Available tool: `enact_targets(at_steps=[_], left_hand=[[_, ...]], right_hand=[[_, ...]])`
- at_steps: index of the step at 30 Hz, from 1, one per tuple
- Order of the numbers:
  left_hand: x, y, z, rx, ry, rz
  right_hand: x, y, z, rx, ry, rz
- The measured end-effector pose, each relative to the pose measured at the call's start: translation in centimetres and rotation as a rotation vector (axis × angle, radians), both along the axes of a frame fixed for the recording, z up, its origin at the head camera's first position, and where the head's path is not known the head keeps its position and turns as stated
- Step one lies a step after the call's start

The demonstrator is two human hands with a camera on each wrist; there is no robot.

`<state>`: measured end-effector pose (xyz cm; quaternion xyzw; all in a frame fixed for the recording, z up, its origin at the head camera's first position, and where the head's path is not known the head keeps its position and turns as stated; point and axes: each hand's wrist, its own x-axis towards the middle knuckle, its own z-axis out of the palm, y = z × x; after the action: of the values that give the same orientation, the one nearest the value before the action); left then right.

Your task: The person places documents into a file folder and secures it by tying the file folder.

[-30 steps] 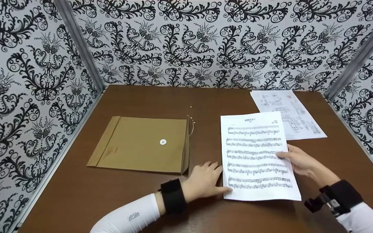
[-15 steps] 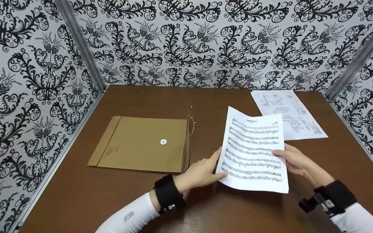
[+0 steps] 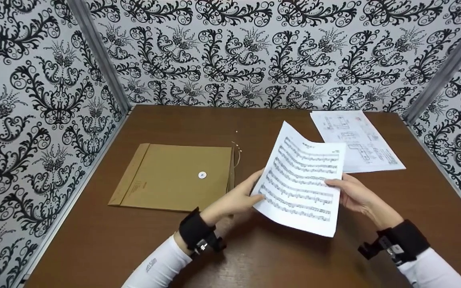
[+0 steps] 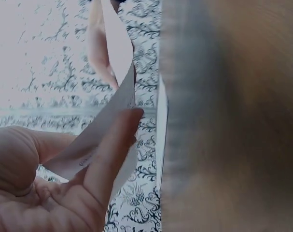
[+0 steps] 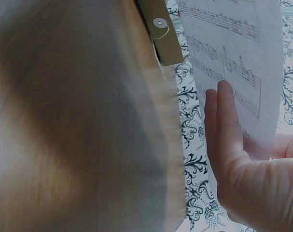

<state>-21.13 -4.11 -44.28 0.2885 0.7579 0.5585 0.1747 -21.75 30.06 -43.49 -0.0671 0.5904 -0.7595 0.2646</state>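
Observation:
A few sheets of sheet music (image 3: 300, 180), printed with rows of staves, are held up off the table between both hands, bowed along their length and tilted. My left hand (image 3: 240, 195) pinches the lower left edge, thumb on the printed face and fingers behind. On the right edge my right hand (image 3: 354, 194) pinches the paper the same way. In the left wrist view the left fingers (image 4: 110, 159) lie along the back of the paper (image 4: 105, 123). The right wrist view shows the right fingers (image 5: 227, 116) flat against the back side, where staves are printed too.
A brown paper document envelope (image 3: 178, 176) with a white button and loose string (image 3: 237, 156) lies left of the hands, its opening facing right. Sheets with technical drawings (image 3: 368, 144) lie at the back right. Patterned walls (image 3: 230, 52) enclose the brown table (image 3: 190, 126).
The left hand has gone from touching the lower left corner to pinching the edge. The sheet music has risen, bowed and tilted, shifting left with both hands. Envelope and drawings stay put.

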Motion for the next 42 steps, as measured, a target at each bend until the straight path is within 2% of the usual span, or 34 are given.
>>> enact_targets(at_steps=[7,12,20,27,33,38,42], left_hand=[[-1.2,-1.6,0.9,0.109,-0.187,-0.027],[-2.0,-2.8,1.4,0.153,-0.29,-0.059],[-2.9,-4.8,1.1,0.194,-0.471,-0.126],[-3.5,-6.7,1.2,0.162,-0.532,-0.169],[-3.8,-8.0,1.5,0.112,-0.538,-0.199],[-4.1,-9.2,1.8,0.095,-0.538,-0.257],[-4.4,-9.9,1.7,0.091,-0.528,-0.289]], right_hand=[[-0.9,-0.4,0.3,0.02,0.002,-0.023],[-1.8,-0.2,0.5,-0.009,0.016,-0.01],[-2.4,0.5,1.2,0.007,-0.008,-0.083],[-2.7,0.9,1.4,0.004,0.024,-0.094],[-2.8,1.2,1.5,-0.015,0.044,-0.029],[-2.8,1.4,1.4,0.004,0.042,0.033],[-2.7,1.5,1.3,0.018,0.034,0.047]])
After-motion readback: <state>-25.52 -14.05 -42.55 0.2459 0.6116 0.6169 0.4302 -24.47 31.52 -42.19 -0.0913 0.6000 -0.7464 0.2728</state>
